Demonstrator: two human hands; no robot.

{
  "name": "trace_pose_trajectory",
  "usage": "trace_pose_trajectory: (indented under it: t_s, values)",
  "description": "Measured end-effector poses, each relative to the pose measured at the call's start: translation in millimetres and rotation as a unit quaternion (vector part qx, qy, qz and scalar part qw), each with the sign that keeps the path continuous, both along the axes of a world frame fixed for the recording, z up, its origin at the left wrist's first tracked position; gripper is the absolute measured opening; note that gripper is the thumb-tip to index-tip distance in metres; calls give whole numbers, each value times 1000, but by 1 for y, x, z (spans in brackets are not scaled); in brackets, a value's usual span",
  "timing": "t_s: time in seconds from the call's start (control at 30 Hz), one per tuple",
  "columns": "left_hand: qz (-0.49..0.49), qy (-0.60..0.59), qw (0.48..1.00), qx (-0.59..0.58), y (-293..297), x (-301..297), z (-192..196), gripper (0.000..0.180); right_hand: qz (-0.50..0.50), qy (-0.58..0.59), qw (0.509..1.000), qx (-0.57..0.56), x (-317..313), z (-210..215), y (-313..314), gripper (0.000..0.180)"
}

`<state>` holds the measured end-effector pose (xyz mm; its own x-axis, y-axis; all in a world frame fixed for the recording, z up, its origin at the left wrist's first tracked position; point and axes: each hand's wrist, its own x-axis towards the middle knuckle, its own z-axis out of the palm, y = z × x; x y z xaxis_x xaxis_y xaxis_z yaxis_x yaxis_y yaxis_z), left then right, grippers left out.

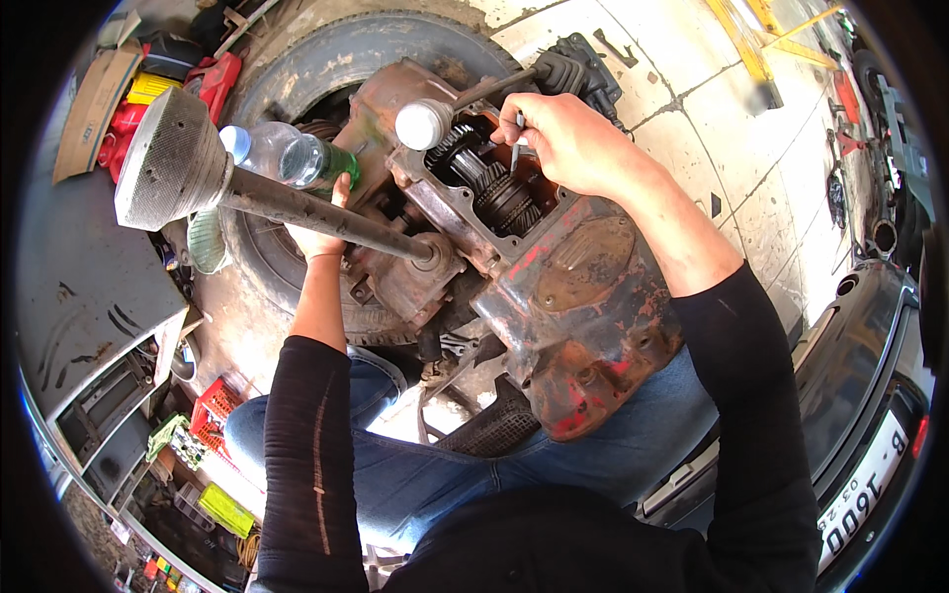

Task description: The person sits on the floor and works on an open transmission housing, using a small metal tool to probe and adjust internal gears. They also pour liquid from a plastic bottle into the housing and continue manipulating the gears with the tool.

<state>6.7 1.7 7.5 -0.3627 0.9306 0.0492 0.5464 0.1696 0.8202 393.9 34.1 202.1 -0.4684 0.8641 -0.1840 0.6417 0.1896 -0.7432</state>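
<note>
A rusty red gearbox (pixel 583 296) rests on an old tyre (pixel 297 69) in front of me, its top open so several dark gears (pixel 489 183) show. My right hand (pixel 568 138) is closed around a thin metal tool (pixel 518 138) at the far edge of the opening. My left hand (pixel 321 232) holds a clear plastic bottle (pixel 287 153) with green liquid, tilted toward the gearbox. A long dark shaft with a wide splined bell end (pixel 173 163) sticks out of the gearbox to the left, crossing over my left hand. A white knob (pixel 420 124) tops a lever above the gears.
Red and yellow containers (pixel 148 89) lie at the upper left. A grey metal panel (pixel 79 287) is on the left, with crates and small parts (pixel 213 415) below it. A car bumper (pixel 870 395) stands at the right, on a pale tiled floor (pixel 751 168).
</note>
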Motion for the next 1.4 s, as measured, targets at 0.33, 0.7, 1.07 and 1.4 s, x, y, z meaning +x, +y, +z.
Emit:
trace_pose_trajectory:
  t_s: [0.33, 0.7, 1.07, 1.4]
  values:
    - [0, 8, 1000, 4, -1, 0, 1, 117, 54, -21, 998, -32, -13, -4, -6, 27]
    - [5, 22, 1000, 18, -2, 2, -1, 106, 50, 8, 999, -1, -14, -4, -6, 25]
    - [1, 13, 1000, 23, -1, 3, 3, 102, 53, -10, 998, -37, -17, -1, -8, 25]
    - [4, 26, 999, 39, -1, 1, -3, 106, 48, 35, 998, -5, -15, -3, -4, 20]
